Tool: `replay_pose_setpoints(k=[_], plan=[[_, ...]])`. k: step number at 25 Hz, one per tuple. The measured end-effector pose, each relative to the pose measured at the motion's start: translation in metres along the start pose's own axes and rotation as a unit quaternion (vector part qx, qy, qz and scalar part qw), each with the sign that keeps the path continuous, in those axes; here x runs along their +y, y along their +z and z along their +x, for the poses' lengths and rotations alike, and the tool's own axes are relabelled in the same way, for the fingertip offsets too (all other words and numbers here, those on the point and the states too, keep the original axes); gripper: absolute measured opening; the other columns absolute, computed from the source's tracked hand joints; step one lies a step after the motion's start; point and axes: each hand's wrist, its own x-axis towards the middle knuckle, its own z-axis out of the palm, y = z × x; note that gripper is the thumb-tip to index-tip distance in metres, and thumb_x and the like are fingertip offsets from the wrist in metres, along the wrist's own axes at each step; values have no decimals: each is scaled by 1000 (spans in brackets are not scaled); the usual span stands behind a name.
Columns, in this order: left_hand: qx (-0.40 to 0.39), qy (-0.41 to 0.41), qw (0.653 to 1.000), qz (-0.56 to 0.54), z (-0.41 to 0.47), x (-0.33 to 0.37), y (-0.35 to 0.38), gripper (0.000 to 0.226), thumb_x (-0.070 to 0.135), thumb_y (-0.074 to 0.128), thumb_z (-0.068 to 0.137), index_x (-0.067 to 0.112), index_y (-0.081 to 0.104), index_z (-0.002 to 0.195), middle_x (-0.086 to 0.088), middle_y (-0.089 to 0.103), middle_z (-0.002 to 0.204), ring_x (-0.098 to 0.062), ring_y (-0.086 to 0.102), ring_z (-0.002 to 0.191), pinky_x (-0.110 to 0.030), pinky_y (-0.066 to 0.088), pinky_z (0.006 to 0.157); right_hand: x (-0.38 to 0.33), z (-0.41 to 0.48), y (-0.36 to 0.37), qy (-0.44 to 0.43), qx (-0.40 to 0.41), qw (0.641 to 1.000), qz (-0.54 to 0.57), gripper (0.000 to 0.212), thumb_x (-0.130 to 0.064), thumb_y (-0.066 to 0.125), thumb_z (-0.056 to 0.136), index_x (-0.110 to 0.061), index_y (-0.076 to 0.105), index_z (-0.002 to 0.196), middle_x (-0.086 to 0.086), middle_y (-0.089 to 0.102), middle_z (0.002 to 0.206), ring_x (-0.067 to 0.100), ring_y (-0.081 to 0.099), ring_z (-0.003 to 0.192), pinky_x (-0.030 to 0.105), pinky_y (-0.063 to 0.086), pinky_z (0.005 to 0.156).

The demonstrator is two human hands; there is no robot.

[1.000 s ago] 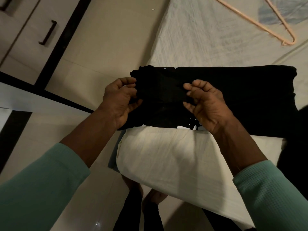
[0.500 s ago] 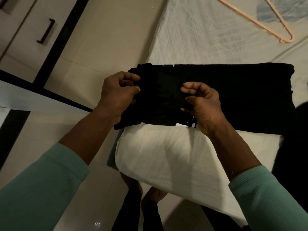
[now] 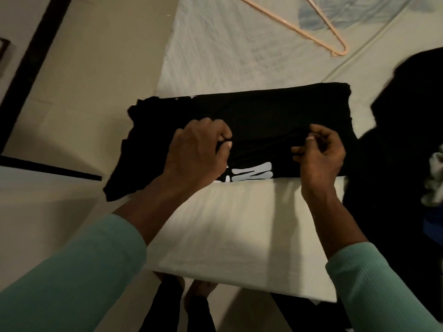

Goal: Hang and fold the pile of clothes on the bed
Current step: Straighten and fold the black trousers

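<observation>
The bed's pale, wrinkled sheet [image 3: 239,58] carries your soft black shirt [image 3: 275,111], folded into a long band, near its edge. Your left hand [image 3: 199,147] and right hand [image 3: 318,154] each pinch its cloth with curled fingers. A thin peach hanger [image 3: 287,24] lies beyond.

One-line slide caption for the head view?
Left hand and right hand pinch a folded black garment on the bed, hanger beyond.
</observation>
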Motion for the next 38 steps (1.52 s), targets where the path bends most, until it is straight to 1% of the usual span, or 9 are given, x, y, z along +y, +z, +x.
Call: replay_pose_setpoints(k=[3,6,10,16,22,25,28,32,38], plan=[[-84,6,993,86,27,18,23,29,47,65,96,28,66,119,4,65,111,-22,59,111,-43,41,96,34,21,-34,8,4,995,-98,32,-34,60,97,-30,57,128,5,59,121,3,66,87,36,60,90],[-134,-22,984,118,43,22,31,19,48,65,96,33,64,108,4,63,109,-23,59,112,-45,40,101,51,2,-34,-74,-52,979,-181,43,-30,62,101,-21,49,141,1,44,134,1,58,101,21,52,91],[-79,-137,987,-21,53,18,23,14,43,63,100,30,64,106,6,67,100,-23,65,101,-39,48,94,60,-19,-17,-148,-24,935,-321,57,-45,58,100,-15,46,147,8,41,148,24,44,128,40,44,105],[-72,8,986,150,59,29,40,37,60,51,100,27,60,112,0,72,91,-28,68,94,-44,33,97,65,-16,-12,-133,-17,885,-446,91,-72,38,98,-9,24,163,11,18,172,28,9,160,48,10,128],[-154,-64,984,67,105,36,55,32,48,53,104,17,62,100,1,60,82,-32,65,92,-36,38,75,67,-14,-11,-113,-34,872,-475,101,-77,32,96,-7,9,166,10,1,175,23,-6,162,51,4,130],[-79,47,981,174,96,44,61,27,43,52,102,18,59,107,-9,63,103,-35,63,98,-42,37,78,66,-13,-11,-103,-38,871,-479,103,-77,34,96,-7,8,166,10,-1,175,23,-8,161,52,6,129],[-96,150,976,128,108,75,85,35,56,53,98,25,60,111,-3,63,108,-26,60,101,-43,39,85,66,-12,-11,-100,-39,873,-475,100,-77,29,96,-8,10,166,9,-1,175,23,-7,161,53,7,129],[-185,183,959,111,144,112,127,29,53,57,99,25,61,106,2,63,98,-23,64,98,-38,41,82,62,-13,-10,-33,12,879,-476,102,-80,24,95,-8,8,166,10,-4,175,26,-11,161,55,3,129],[-180,137,964,142,165,132,138,36,52,44,106,20,60,108,-6,66,95,-27,62,90,-37,38,77,59,-10,-10,1,-6,868,-497,113,-88,21,91,-6,1,166,13,-12,174,27,-17,160,56,2,129]])
